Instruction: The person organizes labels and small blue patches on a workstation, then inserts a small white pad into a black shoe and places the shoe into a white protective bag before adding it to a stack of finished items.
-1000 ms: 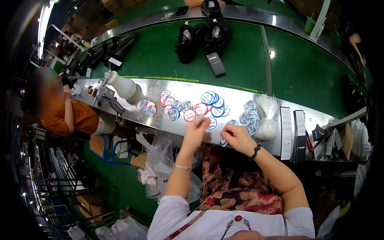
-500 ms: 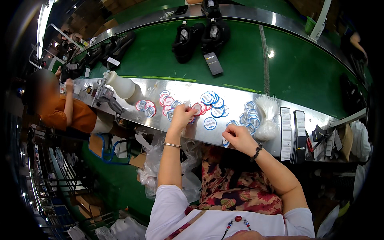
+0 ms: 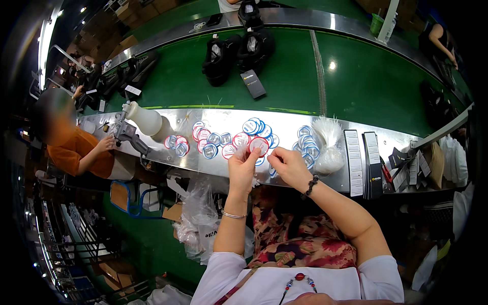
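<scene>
My left hand [image 3: 243,170] is closed, with a red-rimmed round tag [image 3: 259,145] pinched between thumb and fingers. A clump of thin, clear plastic strands [image 3: 242,152] shows at the same fingertips. Close beside it, my right hand [image 3: 292,166] is pinched shut; what lies between its fingertips is too small to make out. Just below those fingertips part of a blue-rimmed round tag [image 3: 273,171] shows. Beyond my hands lie a blue-rimmed tag pile [image 3: 256,126] and loose red-rimmed tags [image 3: 201,133]. Another blue-rimmed pile [image 3: 306,143] sits right of my right hand.
A bundle of clear plastic strands [image 3: 328,145], white label stacks [image 3: 354,162] and black hang tags [image 3: 372,165] stand to the right. At left are a spray bottle [image 3: 145,119] and a person in orange [image 3: 76,150]. Black shoes [image 3: 221,58] rest on the green belt [image 3: 284,76].
My left hand has moved right, toward my right hand, and now lifts a red-rimmed tag. My right hand stays pinched. The whole view has shifted slightly.
</scene>
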`<state>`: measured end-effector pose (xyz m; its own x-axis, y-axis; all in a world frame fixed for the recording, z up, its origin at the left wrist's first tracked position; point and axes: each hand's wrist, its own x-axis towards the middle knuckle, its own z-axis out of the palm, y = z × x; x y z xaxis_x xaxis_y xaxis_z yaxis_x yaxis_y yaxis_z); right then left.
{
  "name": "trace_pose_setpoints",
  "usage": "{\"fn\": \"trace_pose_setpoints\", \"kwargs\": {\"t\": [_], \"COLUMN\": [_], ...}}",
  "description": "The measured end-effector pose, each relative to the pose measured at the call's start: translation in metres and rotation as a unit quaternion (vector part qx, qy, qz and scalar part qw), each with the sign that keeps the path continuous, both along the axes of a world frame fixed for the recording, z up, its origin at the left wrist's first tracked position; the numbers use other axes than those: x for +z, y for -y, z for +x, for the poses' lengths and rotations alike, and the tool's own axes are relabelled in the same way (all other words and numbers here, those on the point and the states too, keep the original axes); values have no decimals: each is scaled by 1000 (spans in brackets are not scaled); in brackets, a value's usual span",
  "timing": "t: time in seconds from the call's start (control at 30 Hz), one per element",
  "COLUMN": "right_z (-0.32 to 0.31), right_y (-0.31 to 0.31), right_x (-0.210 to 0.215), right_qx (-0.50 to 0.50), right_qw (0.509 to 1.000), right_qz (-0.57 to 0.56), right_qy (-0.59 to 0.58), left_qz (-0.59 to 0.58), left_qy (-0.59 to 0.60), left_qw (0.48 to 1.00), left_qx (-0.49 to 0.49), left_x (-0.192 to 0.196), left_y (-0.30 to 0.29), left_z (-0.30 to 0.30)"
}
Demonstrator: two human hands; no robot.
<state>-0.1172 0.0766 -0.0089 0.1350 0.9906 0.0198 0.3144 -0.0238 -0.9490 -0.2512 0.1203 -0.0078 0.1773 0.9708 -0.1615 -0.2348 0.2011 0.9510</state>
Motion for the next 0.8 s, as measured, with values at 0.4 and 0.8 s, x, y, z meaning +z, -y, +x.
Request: {"fn": "trace_pose_setpoints", "kwargs": {"t": [0.4, 0.8], "right_z": [3, 4], "right_y": [2, -1], "right_x": [2, 14], "right_qx": [4, 88], "right_qw": [999, 994], "right_qz": [-8, 13], "right_qy": [39, 60], "left_qz": [70, -42], "left_qy": [-46, 115], "left_qw": [996, 989], "left_qx": [-14, -78], "left_x": [7, 1], "left_y": [12, 12], "left_z": [2, -23]}}
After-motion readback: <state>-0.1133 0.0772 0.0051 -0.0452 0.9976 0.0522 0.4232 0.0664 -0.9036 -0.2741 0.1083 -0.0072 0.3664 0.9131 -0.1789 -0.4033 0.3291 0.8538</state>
